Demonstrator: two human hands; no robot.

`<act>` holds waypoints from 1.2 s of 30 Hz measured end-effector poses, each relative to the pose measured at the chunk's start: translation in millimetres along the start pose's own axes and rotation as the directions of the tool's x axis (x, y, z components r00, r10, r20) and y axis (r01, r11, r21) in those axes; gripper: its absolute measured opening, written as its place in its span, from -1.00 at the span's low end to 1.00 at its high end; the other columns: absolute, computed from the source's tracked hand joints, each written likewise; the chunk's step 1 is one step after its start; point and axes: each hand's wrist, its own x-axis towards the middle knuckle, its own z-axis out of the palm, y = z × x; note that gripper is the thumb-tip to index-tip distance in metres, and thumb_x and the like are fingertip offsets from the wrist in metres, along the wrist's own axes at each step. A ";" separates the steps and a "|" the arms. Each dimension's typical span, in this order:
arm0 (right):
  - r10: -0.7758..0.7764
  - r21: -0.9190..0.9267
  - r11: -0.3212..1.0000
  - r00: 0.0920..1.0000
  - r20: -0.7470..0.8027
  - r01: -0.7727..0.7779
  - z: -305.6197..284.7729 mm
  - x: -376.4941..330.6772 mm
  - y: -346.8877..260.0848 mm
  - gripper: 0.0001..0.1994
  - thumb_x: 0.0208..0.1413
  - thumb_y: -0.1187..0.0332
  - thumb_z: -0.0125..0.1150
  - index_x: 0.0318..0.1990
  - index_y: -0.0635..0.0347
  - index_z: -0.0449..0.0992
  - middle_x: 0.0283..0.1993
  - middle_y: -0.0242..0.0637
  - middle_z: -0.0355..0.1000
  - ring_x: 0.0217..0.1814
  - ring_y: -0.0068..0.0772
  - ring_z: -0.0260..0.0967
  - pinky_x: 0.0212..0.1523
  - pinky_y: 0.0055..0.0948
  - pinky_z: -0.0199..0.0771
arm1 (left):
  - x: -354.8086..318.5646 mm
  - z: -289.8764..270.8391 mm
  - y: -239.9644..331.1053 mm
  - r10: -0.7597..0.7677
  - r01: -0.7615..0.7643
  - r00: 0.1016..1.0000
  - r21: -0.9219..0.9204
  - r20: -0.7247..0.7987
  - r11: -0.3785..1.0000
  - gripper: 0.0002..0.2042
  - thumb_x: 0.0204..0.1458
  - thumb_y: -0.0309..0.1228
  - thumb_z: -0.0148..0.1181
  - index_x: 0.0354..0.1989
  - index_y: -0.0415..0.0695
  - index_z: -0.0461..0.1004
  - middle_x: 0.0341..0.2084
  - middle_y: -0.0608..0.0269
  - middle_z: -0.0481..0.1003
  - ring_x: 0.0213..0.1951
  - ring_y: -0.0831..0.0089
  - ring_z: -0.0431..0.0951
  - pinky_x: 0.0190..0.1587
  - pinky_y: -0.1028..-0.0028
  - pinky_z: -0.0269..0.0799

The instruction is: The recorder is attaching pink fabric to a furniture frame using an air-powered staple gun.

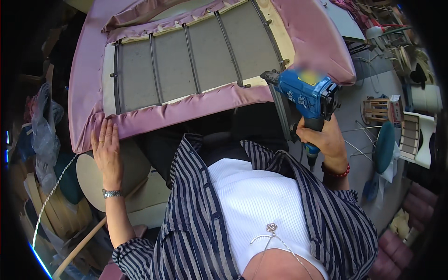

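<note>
A padded piece covered in pink fabric (pixel 186 106) lies underside up in front of me. Its fabric is folded over a pale wooden frame (pixel 278 29), crossed by several dark metal bars (pixel 190 58) above a grey sheet. My left hand (pixel 108 150) lies with fingers stretched on the gathered fabric at the near left corner. My right hand (pixel 330 140) is wrapped round the grip of a blue staple gun (pixel 305 93). The gun's dark nose points left, close to the near right corner of the wooden frame; whether it touches cannot be told.
At the left, crumpled clear plastic (pixel 45 140) hangs beside a twisted white cord (pixel 50 196). A round beige panel (pixel 88 179) and a wooden pole (pixel 81 245) are near my left forearm. On the right stand a dark green oval cushion (pixel 383 148) and a small wooden crate (pixel 377 110).
</note>
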 end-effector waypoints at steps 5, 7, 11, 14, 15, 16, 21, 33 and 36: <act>-0.052 0.188 0.981 0.999 0.007 0.050 -22.0 -35.3 -19.6 -0.53 -0.17 0.44 0.29 -0.06 0.49 0.36 -0.61 -0.32 0.33 -0.63 -0.54 0.27 -0.56 -0.55 0.28 | 39.5 -8.4 80.2 -0.114 -0.001 0.982 -0.604 -0.153 0.797 -0.63 -0.15 -0.53 0.34 -0.07 -0.22 0.54 -0.09 0.05 0.56 0.05 0.12 0.48 0.20 0.16 0.24; -0.148 0.278 0.945 0.984 -0.096 0.170 -36.4 -55.4 -29.9 -0.23 -0.18 0.42 0.27 0.24 0.60 0.13 -0.63 -0.34 0.24 -0.67 -0.54 0.20 -0.60 -0.57 0.24 | 63.0 -7.3 138.0 0.083 -0.213 0.976 -0.819 -0.200 0.533 -0.54 -0.18 -0.51 0.39 -0.01 -0.23 0.50 0.00 -0.02 0.50 0.08 0.04 0.45 0.17 0.19 0.30; -0.402 0.173 0.861 0.849 -0.344 0.478 -82.4 -66.5 -53.7 -0.24 -0.08 0.40 0.23 0.27 0.63 0.08 -0.61 -0.39 0.21 -0.64 -0.61 0.17 -0.56 -0.61 0.21 | 111.7 -3.0 215.8 0.179 -0.328 0.942 -0.891 -0.284 0.313 -0.40 -0.15 -0.39 0.42 0.13 -0.24 0.41 0.11 -0.01 0.44 0.20 0.02 0.37 0.24 0.17 0.28; -0.341 -0.006 0.909 0.737 -0.584 0.416 -124.0 -38.9 -57.2 -0.61 0.01 0.39 0.23 -0.04 0.47 0.38 -0.58 -0.40 0.26 -0.58 -0.60 0.21 -0.46 -0.59 0.25 | 129.3 0.5 234.3 0.115 -0.332 0.943 -0.887 -0.312 0.320 -0.40 -0.16 -0.35 0.43 0.13 -0.24 0.41 0.10 -0.02 0.44 0.21 0.03 0.36 0.25 0.14 0.23; -0.347 -0.074 0.924 0.742 -0.574 0.375 -138.2 -17.5 -52.6 -0.70 0.02 0.41 0.21 -0.12 0.38 0.39 -0.55 -0.39 0.29 -0.57 -0.61 0.22 -0.46 -0.59 0.25 | 132.1 0.9 230.3 0.112 -0.321 0.947 -0.875 -0.302 0.362 -0.40 -0.16 -0.34 0.43 0.12 -0.24 0.41 0.10 -0.03 0.44 0.21 0.04 0.35 0.26 0.12 0.21; -0.376 -0.142 0.923 0.756 -0.537 0.358 -152.0 9.4 -45.6 -0.79 0.04 0.42 0.20 -0.19 0.28 0.40 -0.52 -0.39 0.31 -0.55 -0.61 0.23 -0.45 -0.59 0.24 | 133.3 0.9 219.2 0.077 -0.318 0.945 -0.838 -0.318 0.443 -0.39 -0.16 -0.35 0.43 0.13 -0.23 0.41 0.10 -0.03 0.44 0.22 0.05 0.35 0.27 0.10 0.18; -0.486 -0.607 0.786 0.727 -0.485 0.120 -173.7 167.4 21.5 -0.56 -0.11 0.40 0.22 -0.01 0.30 0.34 -0.24 0.13 0.51 -0.15 0.05 0.52 -0.16 -0.07 0.47 | 120.9 -15.0 77.9 -0.189 0.030 0.924 -0.427 -0.334 0.904 -0.42 -0.18 -0.44 0.41 0.12 -0.20 0.44 0.15 -0.05 0.40 0.26 0.01 0.29 0.29 0.10 0.11; -0.474 -0.798 0.552 0.878 -0.062 0.242 -88.1 359.7 39.0 -0.55 0.22 0.25 0.02 0.22 0.25 0.25 0.08 0.01 0.43 0.11 -0.08 0.43 -0.02 -0.21 0.46 | 89.4 -16.7 -109.5 -0.571 0.587 0.792 -0.530 0.218 0.612 -0.27 -0.15 -0.20 0.43 0.13 -0.45 0.33 -0.07 -0.31 0.51 -0.02 -0.03 0.55 0.05 0.23 0.41; -0.434 -0.384 0.859 0.878 -0.199 0.338 -109.9 292.6 0.8 -0.54 0.21 0.27 0.07 0.23 0.21 0.25 0.15 0.00 0.39 0.16 -0.18 0.40 0.04 -0.28 0.44 | 83.5 -14.1 -114.3 -0.595 0.649 0.750 -0.492 0.287 0.581 -0.31 -0.17 -0.21 0.43 0.07 -0.46 0.37 -0.11 -0.30 0.53 -0.05 -0.02 0.57 0.01 0.24 0.44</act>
